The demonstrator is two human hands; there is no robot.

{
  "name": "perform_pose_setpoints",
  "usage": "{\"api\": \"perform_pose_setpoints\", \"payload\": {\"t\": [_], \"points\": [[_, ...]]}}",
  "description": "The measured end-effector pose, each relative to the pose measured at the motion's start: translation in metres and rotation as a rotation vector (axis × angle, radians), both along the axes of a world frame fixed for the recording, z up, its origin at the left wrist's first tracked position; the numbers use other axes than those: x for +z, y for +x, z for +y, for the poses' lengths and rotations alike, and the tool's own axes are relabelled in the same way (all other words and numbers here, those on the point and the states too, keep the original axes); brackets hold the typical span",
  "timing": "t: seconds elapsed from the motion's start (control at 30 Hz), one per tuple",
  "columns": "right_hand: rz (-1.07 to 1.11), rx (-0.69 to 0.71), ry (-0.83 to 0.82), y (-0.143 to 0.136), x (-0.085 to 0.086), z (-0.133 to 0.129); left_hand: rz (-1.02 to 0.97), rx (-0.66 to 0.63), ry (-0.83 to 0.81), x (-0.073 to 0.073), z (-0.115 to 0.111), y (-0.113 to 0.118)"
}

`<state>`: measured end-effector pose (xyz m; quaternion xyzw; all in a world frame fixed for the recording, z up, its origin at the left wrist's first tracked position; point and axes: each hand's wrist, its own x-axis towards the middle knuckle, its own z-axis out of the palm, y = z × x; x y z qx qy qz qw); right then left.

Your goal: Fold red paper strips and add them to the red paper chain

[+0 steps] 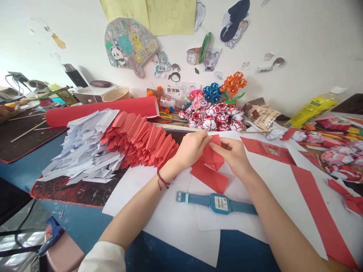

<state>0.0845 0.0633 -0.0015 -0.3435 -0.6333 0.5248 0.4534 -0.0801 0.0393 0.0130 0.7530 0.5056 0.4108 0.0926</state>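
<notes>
Blue worktop, white sheets spread over it. White folded-paper pile at left, touching the red folded-paper row. Blue watch lies on the sheets between the forearms. Left hand and right hand close together, beyond the watch. Loose red strip on the sheets, just below the hands. Folded red piece between both hands, fingers of each pinching it.
</notes>
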Motion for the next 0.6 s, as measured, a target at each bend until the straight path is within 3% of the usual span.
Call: {"api": "perform_pose_setpoints", "payload": {"t": [0.43, 0.6], "points": [[-0.010, -0.028, 0.020, 0.000, 0.005, 0.001, -0.254, -0.003, -0.033, 0.011, -0.006, 0.002], [-0.070, -0.073, 0.031, 0.002, 0.007, 0.003, -0.343, 0.078, -0.064, 0.007, -0.003, 0.000]]}}
